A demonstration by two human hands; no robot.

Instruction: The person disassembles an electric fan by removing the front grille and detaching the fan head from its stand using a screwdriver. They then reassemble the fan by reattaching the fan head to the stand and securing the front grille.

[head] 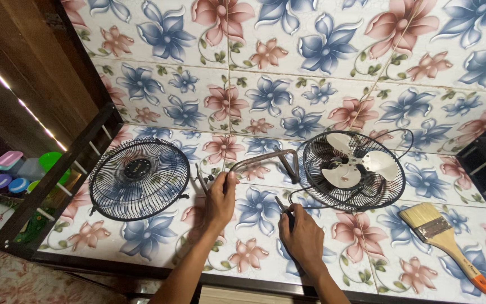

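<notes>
Left hand (220, 198) grips the fan stand (265, 160); right hand (302, 233) closed around a screwdriver (282, 205)

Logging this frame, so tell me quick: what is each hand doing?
Left hand: closed on the bent metal stand.
Right hand: closed on a dark tool, likely a screwdriver.

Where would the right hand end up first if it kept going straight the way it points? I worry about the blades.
Probably the fan's rear grille, ahead of the right hand, before the white blades.

flowered tabletop (265, 90) with detached fan grille (139, 178), open fan (353, 169), paintbrush (444, 236), screws (209, 178)
</notes>
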